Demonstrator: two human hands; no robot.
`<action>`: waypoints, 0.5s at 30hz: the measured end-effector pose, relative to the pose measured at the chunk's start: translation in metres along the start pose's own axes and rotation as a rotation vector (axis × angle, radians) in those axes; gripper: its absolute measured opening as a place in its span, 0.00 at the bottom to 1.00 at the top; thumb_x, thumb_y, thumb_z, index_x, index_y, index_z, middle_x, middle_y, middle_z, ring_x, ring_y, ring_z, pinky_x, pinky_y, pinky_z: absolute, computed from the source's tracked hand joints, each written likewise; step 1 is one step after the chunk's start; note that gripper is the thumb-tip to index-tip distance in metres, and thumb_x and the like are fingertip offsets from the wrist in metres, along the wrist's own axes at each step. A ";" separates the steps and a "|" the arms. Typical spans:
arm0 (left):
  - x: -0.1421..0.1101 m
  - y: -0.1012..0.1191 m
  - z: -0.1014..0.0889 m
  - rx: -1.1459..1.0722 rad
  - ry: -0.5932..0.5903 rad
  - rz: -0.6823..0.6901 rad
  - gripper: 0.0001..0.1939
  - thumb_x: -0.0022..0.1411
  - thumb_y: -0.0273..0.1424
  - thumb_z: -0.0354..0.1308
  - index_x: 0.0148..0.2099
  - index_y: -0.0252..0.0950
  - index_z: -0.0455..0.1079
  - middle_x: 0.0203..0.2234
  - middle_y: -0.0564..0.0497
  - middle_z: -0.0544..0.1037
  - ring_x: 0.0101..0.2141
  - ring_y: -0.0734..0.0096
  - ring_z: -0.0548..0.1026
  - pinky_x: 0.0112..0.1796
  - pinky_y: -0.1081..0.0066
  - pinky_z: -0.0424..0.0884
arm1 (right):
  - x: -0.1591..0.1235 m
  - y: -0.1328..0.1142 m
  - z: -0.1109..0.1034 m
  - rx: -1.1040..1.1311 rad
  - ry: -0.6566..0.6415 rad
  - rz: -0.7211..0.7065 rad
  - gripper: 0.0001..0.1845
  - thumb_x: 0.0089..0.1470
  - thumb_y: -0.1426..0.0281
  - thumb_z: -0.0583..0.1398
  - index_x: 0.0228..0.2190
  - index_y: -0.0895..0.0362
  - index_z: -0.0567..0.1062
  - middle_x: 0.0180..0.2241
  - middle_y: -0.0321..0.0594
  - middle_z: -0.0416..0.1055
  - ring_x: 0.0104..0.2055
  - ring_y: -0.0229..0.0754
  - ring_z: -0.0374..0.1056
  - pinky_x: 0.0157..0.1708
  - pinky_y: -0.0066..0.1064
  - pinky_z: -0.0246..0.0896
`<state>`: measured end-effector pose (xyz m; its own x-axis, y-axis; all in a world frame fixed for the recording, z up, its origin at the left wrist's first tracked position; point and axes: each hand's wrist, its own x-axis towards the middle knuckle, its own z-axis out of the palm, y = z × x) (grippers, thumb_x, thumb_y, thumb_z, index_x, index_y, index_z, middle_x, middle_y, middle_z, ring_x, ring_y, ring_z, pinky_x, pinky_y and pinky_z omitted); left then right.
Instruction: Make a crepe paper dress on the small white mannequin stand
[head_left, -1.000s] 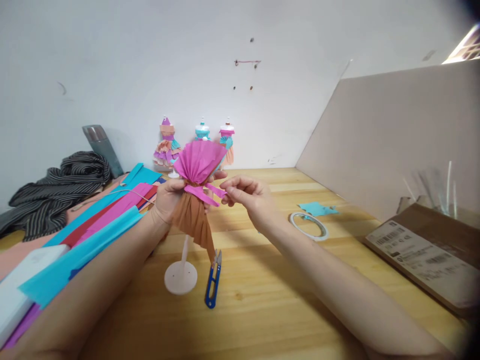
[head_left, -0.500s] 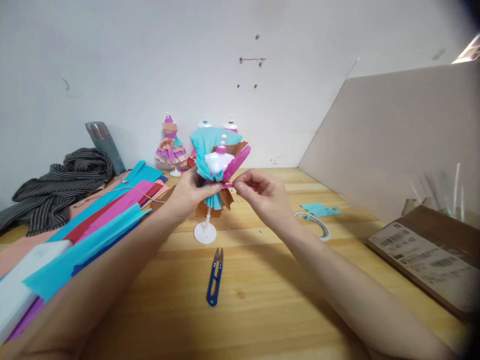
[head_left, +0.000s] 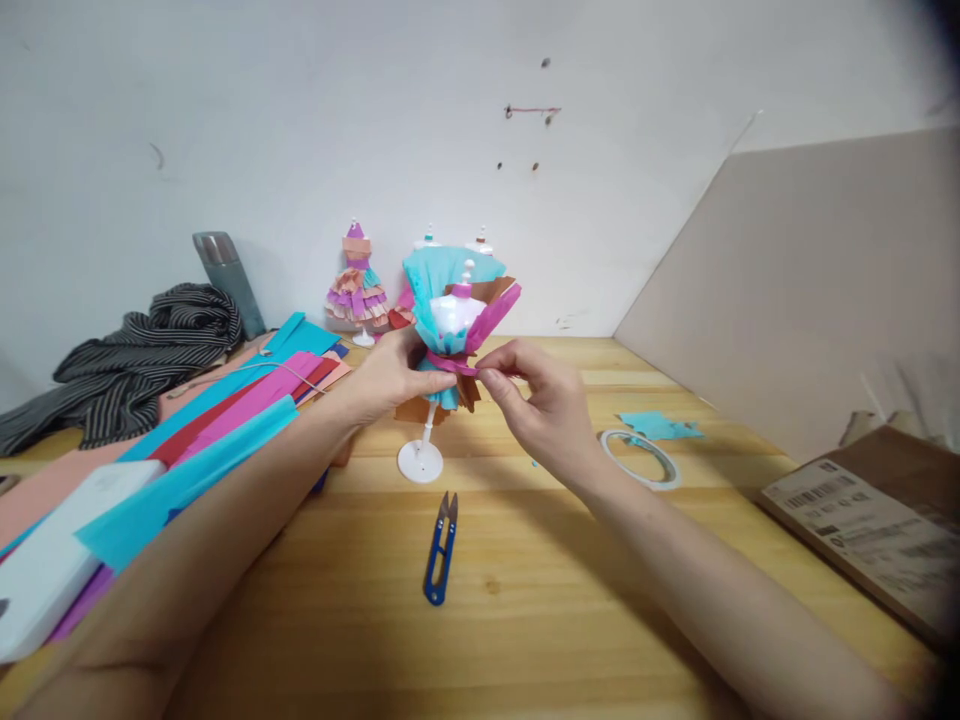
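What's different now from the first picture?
The white mannequin in turquoise, pink and brown paper has turned around and moved farther back. The left hand still holds it, the right hand the pink paper strip; the blue-handled metal snips stayed put.

Left hand (head_left: 386, 380) is holding white mannequin (head_left: 456, 315) at waist; right hand (head_left: 546, 400) is pinching pink strip (head_left: 450, 364). Blue snips (head_left: 439, 560) are lying near, tape roll (head_left: 669, 481) right; ruffled dress form (head_left: 356, 290) is standing far left.
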<state>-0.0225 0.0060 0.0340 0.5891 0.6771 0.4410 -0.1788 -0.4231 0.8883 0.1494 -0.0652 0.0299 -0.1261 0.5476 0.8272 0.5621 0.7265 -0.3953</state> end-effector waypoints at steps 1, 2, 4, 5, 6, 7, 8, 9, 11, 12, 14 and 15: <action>0.000 0.000 0.001 0.004 0.003 0.008 0.18 0.49 0.32 0.67 0.42 0.32 0.70 0.30 0.47 0.78 0.35 0.57 0.77 0.39 0.58 0.74 | 0.000 -0.001 0.000 0.026 -0.006 0.030 0.08 0.57 0.74 0.56 0.27 0.55 0.70 0.23 0.34 0.71 0.26 0.37 0.67 0.30 0.31 0.64; 0.000 0.001 0.001 0.019 0.013 0.013 0.17 0.49 0.32 0.67 0.42 0.32 0.71 0.30 0.47 0.78 0.36 0.58 0.77 0.39 0.58 0.73 | -0.001 -0.003 -0.001 0.048 -0.015 0.050 0.08 0.57 0.74 0.56 0.27 0.55 0.70 0.23 0.34 0.71 0.26 0.37 0.67 0.30 0.31 0.65; 0.001 0.001 0.003 0.067 0.042 0.026 0.15 0.50 0.30 0.66 0.40 0.32 0.71 0.31 0.47 0.78 0.37 0.58 0.77 0.41 0.59 0.73 | -0.002 -0.005 -0.001 0.052 -0.034 0.034 0.07 0.57 0.74 0.56 0.27 0.55 0.71 0.24 0.36 0.72 0.27 0.38 0.68 0.31 0.32 0.65; 0.001 0.001 0.004 0.088 0.059 0.035 0.14 0.49 0.30 0.66 0.39 0.32 0.71 0.31 0.47 0.78 0.38 0.59 0.76 0.41 0.60 0.72 | -0.003 -0.006 0.000 0.034 -0.044 0.001 0.07 0.57 0.74 0.56 0.28 0.55 0.72 0.24 0.37 0.73 0.28 0.38 0.69 0.30 0.32 0.65; 0.001 0.000 0.004 0.106 0.076 0.047 0.13 0.49 0.29 0.66 0.38 0.32 0.71 0.31 0.47 0.78 0.38 0.60 0.76 0.41 0.61 0.72 | -0.004 -0.006 0.001 0.008 -0.058 -0.045 0.06 0.57 0.74 0.57 0.29 0.56 0.72 0.25 0.38 0.73 0.28 0.38 0.69 0.30 0.32 0.65; 0.002 0.000 0.005 0.119 0.091 0.059 0.13 0.49 0.29 0.66 0.38 0.32 0.71 0.31 0.48 0.78 0.38 0.60 0.76 0.41 0.63 0.71 | -0.005 -0.006 0.002 -0.021 -0.071 -0.094 0.06 0.57 0.74 0.57 0.29 0.56 0.73 0.26 0.39 0.73 0.28 0.39 0.69 0.29 0.32 0.65; 0.002 -0.001 0.005 0.127 0.106 0.069 0.13 0.48 0.28 0.66 0.37 0.32 0.71 0.31 0.48 0.78 0.38 0.61 0.75 0.41 0.64 0.71 | -0.006 -0.005 0.004 -0.045 -0.083 -0.141 0.06 0.57 0.74 0.57 0.30 0.56 0.74 0.27 0.39 0.73 0.29 0.39 0.69 0.29 0.31 0.64; 0.003 -0.002 0.005 0.133 0.116 0.075 0.12 0.48 0.27 0.66 0.37 0.32 0.71 0.31 0.49 0.77 0.37 0.62 0.75 0.40 0.64 0.71 | -0.007 -0.004 0.005 -0.062 -0.092 -0.177 0.06 0.57 0.74 0.57 0.32 0.56 0.74 0.27 0.40 0.73 0.29 0.39 0.69 0.28 0.31 0.64; 0.003 -0.002 0.005 0.135 0.124 0.079 0.12 0.48 0.27 0.66 0.37 0.32 0.70 0.31 0.49 0.77 0.37 0.63 0.74 0.40 0.66 0.71 | -0.009 -0.002 0.008 -0.078 -0.092 -0.211 0.07 0.57 0.76 0.56 0.35 0.56 0.74 0.29 0.41 0.74 0.29 0.39 0.69 0.29 0.31 0.65; 0.003 -0.003 0.005 0.134 0.124 0.082 0.12 0.48 0.27 0.66 0.37 0.32 0.70 0.31 0.49 0.77 0.36 0.64 0.74 0.39 0.66 0.71 | -0.009 0.000 0.009 -0.084 -0.080 -0.215 0.08 0.57 0.76 0.56 0.37 0.56 0.74 0.30 0.41 0.75 0.30 0.40 0.70 0.30 0.32 0.65; 0.004 -0.003 0.005 0.134 0.127 0.085 0.14 0.47 0.28 0.66 0.37 0.32 0.70 0.31 0.49 0.77 0.36 0.64 0.74 0.37 0.67 0.71 | -0.009 0.002 0.009 -0.099 -0.059 -0.201 0.10 0.57 0.77 0.56 0.39 0.56 0.74 0.31 0.42 0.76 0.32 0.40 0.71 0.32 0.32 0.66; 0.004 -0.004 0.005 0.135 0.131 0.083 0.14 0.47 0.28 0.66 0.38 0.32 0.70 0.31 0.49 0.77 0.35 0.64 0.74 0.36 0.67 0.71 | -0.009 0.003 0.009 -0.108 -0.056 -0.189 0.11 0.57 0.77 0.56 0.40 0.55 0.75 0.31 0.42 0.76 0.32 0.41 0.71 0.32 0.33 0.67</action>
<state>-0.0159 0.0073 0.0320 0.4672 0.7053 0.5332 -0.1101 -0.5519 0.8266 0.1450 -0.0646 0.0176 -0.2806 0.4300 0.8581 0.6080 0.7714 -0.1878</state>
